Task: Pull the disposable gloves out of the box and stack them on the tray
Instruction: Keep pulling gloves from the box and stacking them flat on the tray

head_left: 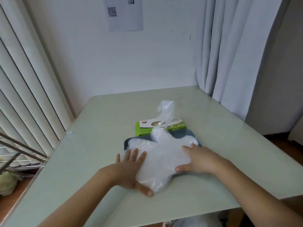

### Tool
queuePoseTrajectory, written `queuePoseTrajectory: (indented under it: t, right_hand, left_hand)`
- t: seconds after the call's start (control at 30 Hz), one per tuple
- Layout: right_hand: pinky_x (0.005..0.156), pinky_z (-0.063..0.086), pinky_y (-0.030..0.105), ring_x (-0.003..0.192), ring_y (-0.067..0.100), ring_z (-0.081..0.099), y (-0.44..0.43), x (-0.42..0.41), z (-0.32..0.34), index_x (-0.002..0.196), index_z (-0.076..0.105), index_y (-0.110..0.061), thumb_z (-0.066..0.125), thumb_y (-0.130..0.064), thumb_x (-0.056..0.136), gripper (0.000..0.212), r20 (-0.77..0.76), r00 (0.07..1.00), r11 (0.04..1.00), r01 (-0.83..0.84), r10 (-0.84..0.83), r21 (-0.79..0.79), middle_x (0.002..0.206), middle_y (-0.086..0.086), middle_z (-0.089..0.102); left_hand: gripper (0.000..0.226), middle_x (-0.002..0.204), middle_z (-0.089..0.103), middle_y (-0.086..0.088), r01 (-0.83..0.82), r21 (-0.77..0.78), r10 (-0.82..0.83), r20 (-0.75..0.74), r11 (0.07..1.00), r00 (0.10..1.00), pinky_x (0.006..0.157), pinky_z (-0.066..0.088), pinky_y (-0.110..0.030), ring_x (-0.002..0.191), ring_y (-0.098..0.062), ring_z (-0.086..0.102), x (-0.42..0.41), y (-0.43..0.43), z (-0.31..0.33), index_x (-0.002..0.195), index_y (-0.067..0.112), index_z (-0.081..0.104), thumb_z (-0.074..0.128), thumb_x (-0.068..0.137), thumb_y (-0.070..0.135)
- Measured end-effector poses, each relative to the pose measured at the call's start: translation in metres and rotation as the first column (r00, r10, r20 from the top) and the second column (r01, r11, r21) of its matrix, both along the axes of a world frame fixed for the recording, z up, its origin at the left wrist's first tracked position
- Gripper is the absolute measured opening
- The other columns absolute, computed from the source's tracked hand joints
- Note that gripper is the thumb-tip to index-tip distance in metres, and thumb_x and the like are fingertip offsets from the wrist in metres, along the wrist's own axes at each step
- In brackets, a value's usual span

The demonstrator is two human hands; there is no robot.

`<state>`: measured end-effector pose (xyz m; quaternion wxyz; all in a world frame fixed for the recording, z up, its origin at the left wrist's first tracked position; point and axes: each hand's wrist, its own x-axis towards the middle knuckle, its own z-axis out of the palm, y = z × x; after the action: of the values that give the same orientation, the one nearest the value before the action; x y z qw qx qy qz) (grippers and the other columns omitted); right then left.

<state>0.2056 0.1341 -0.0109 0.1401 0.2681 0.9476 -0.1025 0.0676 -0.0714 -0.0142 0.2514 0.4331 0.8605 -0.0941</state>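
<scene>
A thick pile of clear plastic gloves (161, 154) lies on a dark blue-grey tray (182, 133) and covers most of it. Its near corner spills over the tray's front edge onto the table. Both hands lie flat and relaxed, grasping nothing. The left hand (131, 167) rests against the left side of the pile with its fingers straight and its thumb along the near edge. The right hand (196, 159) presses on top of the right side with its fingers spread.

Just behind the tray, and seemingly touching it, is a green and white box (146, 128). One glove (165, 110) sticks up out of its top slot, and its lower part drapes forward to the pile.

Everything sits on a table (85, 145) with a pale green, glossy top, pushed into a corner of the room. The wall (114, 63) behind it is white, with a sheet of paper (125, 15) bearing a square code stuck high up. A light grey curtain (229, 46) hangs on the right and touches the table's far corner. White vertical blinds (24, 76) run along the left, and a metal rack (18, 151) stands below them beside the table.
</scene>
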Motion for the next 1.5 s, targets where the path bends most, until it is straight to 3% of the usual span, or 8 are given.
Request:
queuePoseTrajectory:
  t: [0.2,0.33,0.57,0.67,0.8,1.1,1.3,1.5]
  right_hand:
    - [0.084,0.041,0.026,0.104,0.015,0.054,0.02,0.003,0.04,0.122,0.06,-0.02,0.057,-0.064,0.082,0.059,0.071,0.994,0.994,-0.071,0.077,-0.077,0.115,-0.006,0.059]
    - [0.06,0.035,0.023,0.063,0.01,0.047,0.034,0.01,0.059,0.068,0.068,-0.023,0.055,-0.06,0.086,0.043,0.08,0.993,0.993,-0.082,0.089,-0.091,0.066,-0.007,0.052]
    - [0.06,0.035,0.024,0.061,0.011,0.047,0.05,0.013,0.083,0.068,0.076,-0.019,0.056,-0.059,0.085,0.048,0.065,0.998,0.999,-0.014,0.017,-0.043,0.063,-0.003,0.054]
    - [0.057,0.031,0.029,0.063,0.018,0.044,0.053,-0.006,0.081,0.083,0.067,-0.001,0.065,-0.054,0.081,0.054,-0.272,0.962,0.999,0.037,-0.035,0.004,0.072,0.013,0.055]
    - [0.088,0.043,0.033,0.109,0.023,0.054,0.033,-0.042,0.075,0.13,0.045,-0.018,0.072,-0.055,0.074,0.072,-0.585,0.81,0.999,0.028,-0.042,-0.034,0.127,0.001,0.049]
    - [0.067,0.037,0.033,0.117,0.031,0.043,0.013,-0.127,0.032,0.144,0.023,-0.02,0.056,0.0,0.084,0.071,-0.487,0.873,0.96,0.11,0.029,0.256,0.154,0.012,0.005]
    - [0.07,0.035,0.029,0.095,0.03,0.058,0.066,-0.126,0.029,0.104,0.064,-0.009,0.046,-0.001,0.09,0.024,-0.721,0.693,0.954,0.234,-0.027,0.189,0.11,0.01,0.062]
    - [0.075,0.044,0.025,0.088,0.021,0.064,0.092,-0.109,0.048,0.089,0.069,-0.011,0.061,-0.014,0.088,0.009,-0.878,0.356,0.946,0.18,-0.319,-0.27,0.089,0.002,0.07]
  left_hand:
    - [0.144,0.155,-0.03,0.005,0.015,-0.008,-0.015,0.069,1.0,0.998,0.118,-0.012,-0.047,0.141,-0.023,-0.031,-0.013,-0.028,0.019,0.15,0.037,-0.017,0.045,0.032,0.093]
    - [0.136,0.159,-0.02,0.011,-0.003,-0.057,0.008,0.094,0.998,0.996,0.119,-0.002,-0.043,0.146,-0.019,-0.02,-0.033,-0.046,0.046,0.15,0.046,-0.007,0.048,0.034,0.093]
    - [0.14,0.158,0.02,0.014,-0.089,0.094,0.086,0.038,0.992,0.996,0.116,0.015,-0.029,0.145,-0.009,0.018,-0.065,-0.042,0.08,0.15,0.041,0.019,0.036,0.026,0.104]
    - [0.114,0.15,0.037,0.014,-0.121,0.336,0.128,0.001,0.934,0.992,0.109,0.027,-0.024,0.137,-0.008,0.035,-0.066,-0.014,0.082,0.144,0.036,0.036,0.045,0.049,0.097]
    - [0.06,0.147,0.043,0.01,-0.094,0.506,0.111,-0.002,0.857,0.994,0.103,0.031,-0.023,0.133,-0.011,0.04,-0.063,0.034,0.069,0.142,0.033,0.04,0.059,0.088,0.052]
    - [0.054,0.15,0.038,0.004,-0.138,0.467,0.076,0.149,0.874,0.986,0.104,0.025,-0.024,0.137,-0.016,0.034,-0.073,0.111,0.028,0.15,0.026,0.032,0.047,0.099,0.037]
    - [0.056,0.157,0.025,0.004,-0.121,0.448,0.056,0.155,0.886,0.986,0.111,0.017,-0.025,0.144,-0.016,0.022,-0.077,0.116,0.011,0.15,0.021,0.029,0.043,0.1,0.04]
    - [0.057,0.157,0.026,0.005,-0.125,0.445,0.063,0.151,0.887,0.986,0.113,0.018,-0.028,0.145,-0.017,0.021,-0.081,0.119,0.009,0.15,0.024,0.029,0.042,0.099,0.046]
